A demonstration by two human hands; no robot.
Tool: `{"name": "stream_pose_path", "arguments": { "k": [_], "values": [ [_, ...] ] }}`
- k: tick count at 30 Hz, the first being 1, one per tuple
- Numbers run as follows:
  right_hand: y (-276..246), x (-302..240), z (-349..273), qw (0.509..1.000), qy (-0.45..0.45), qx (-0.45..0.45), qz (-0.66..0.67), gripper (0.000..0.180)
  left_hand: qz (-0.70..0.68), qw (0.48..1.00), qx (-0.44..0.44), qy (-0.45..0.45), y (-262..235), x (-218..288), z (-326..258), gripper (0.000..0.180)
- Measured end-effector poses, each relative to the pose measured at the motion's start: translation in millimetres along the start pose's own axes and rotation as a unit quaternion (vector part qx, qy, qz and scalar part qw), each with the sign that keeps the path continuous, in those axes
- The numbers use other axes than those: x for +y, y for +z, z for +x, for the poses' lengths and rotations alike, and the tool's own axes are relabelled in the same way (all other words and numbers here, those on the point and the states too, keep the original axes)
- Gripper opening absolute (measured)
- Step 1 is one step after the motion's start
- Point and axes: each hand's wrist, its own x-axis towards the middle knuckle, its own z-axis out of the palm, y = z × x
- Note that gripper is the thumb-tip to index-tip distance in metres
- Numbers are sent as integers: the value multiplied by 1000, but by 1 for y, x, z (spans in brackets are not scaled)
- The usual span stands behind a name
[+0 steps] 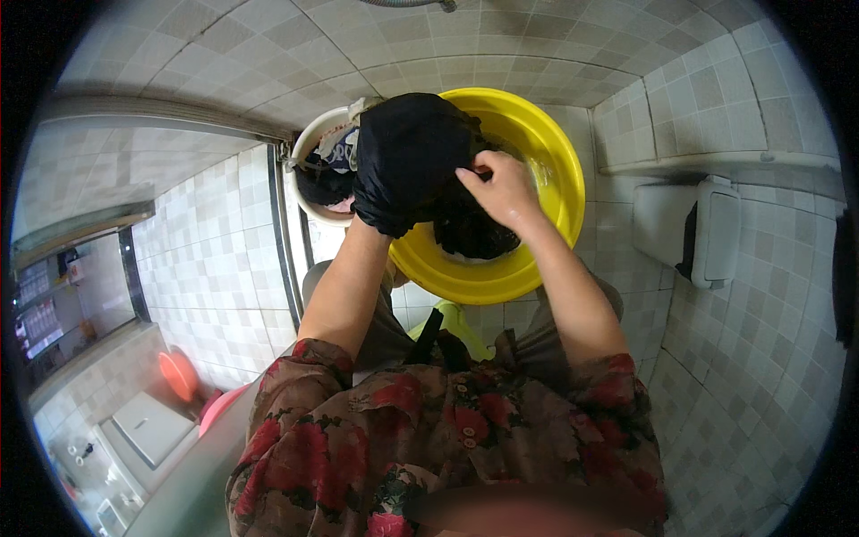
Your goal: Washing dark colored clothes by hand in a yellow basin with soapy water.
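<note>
Wears floral shirt (456, 416) below yellow basin (479, 280). Hides left hand unreadably inside black cloth (413, 148) overhanging basin; half-curls right hand (504, 192) alongside, grip unclear.

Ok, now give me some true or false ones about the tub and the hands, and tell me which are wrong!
1. The big round tub is yellow. True.

2. The white bucket stands to the right of the tub. False: it stands to the left.

3. A black cloth hides the left hand. True.

4. There is nothing in the tub. False: a dark bundle lies in it.

5. The right hand is bare. True.

6. The person's sleeves are plain blue. False: they are brownish with red flowers.
</note>
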Motion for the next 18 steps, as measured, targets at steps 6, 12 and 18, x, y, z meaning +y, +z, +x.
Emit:
{"name": "stream_pose_path", "arguments": {
  "k": [6,12,18],
  "values": [
    [4,55,14,977,145,-97,-122,32,49,998,-1,40,-14,14,3,45],
    [40,79,19,986,109,79,-103,47,100,992,1,79,-16,40,-7,45],
    [37,91,32,940,168,138,263,38,157,981,12,111,-23,56,7,44]
  ]
}}
